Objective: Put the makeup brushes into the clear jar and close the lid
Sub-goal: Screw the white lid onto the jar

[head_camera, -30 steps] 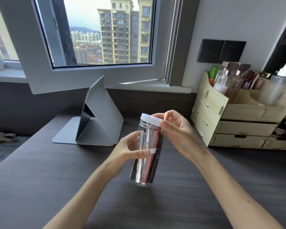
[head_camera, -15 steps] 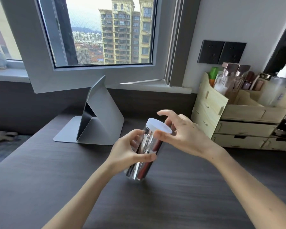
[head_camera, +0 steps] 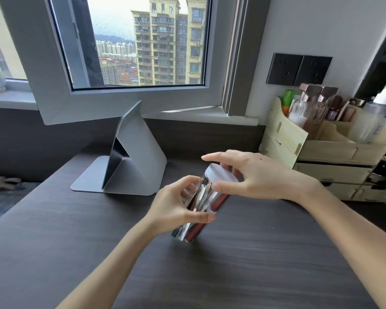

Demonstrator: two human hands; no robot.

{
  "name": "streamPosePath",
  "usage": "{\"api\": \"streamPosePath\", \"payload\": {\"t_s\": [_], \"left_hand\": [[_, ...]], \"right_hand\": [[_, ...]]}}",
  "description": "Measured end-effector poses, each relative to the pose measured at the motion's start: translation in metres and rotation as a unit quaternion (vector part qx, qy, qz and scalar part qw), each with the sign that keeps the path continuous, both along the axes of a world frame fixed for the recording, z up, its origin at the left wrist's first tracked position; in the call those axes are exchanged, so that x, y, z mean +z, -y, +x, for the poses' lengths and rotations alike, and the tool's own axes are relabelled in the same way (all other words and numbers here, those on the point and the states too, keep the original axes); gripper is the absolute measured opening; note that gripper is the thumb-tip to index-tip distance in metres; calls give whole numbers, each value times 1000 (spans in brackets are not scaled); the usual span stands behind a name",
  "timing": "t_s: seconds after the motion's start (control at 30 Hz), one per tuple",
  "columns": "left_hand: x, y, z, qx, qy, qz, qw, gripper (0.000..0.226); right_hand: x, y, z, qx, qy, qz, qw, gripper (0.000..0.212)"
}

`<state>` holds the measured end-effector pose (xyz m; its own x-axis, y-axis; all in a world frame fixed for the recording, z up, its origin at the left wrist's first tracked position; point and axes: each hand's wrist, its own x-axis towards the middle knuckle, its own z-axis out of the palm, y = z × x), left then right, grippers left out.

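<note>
The clear jar [head_camera: 204, 206] is tilted, its top leaning to the right, its base low over the dark desk [head_camera: 243, 264]. Makeup brushes [head_camera: 216, 205] with silver and reddish handles show through its wall. A white lid [head_camera: 221, 173] sits on the jar's mouth. My left hand [head_camera: 174, 208] wraps around the jar's body from the left. My right hand [head_camera: 252, 175] hovers around the lid, thumb and fingers spread at its rim; whether they touch it I cannot tell.
A grey folded tablet stand [head_camera: 129, 161] stands behind the jar to the left. A wooden organiser [head_camera: 321, 152] with bottles and drawers fills the right back corner. A window sash [head_camera: 98, 103] swings in over the desk's back edge.
The jar has tilted further and come lower toward the desk. My right hand has loosened from its grip on the lid and its fingers have spread.
</note>
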<state>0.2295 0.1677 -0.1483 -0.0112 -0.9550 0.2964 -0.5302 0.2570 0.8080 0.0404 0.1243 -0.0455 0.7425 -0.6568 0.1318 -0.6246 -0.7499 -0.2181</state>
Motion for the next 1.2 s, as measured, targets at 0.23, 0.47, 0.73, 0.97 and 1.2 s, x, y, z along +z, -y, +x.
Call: {"api": "streamPosePath", "payload": {"t_s": [0.23, 0.47, 0.73, 0.97, 1.2], "left_hand": [[4, 0, -1, -4, 9, -9, 1000, 65], [12, 2, -17, 2, -27, -51, 998, 65], [74, 42, -89, 13, -80, -193, 978, 71], [119, 89, -140, -181, -80, -124, 972, 74], [135, 131, -193, -248, -93, -29, 964, 70]], "right_hand": [[-4, 2, -3, -5, 14, 0, 1000, 65], [-16, 0, 3, -29, 175, -44, 983, 52], [-5, 5, -34, -107, 486, -41, 866, 83], [35, 34, -119, -147, 575, -140, 793, 80], [38, 76, -179, -167, 547, -172, 802, 78]]}}
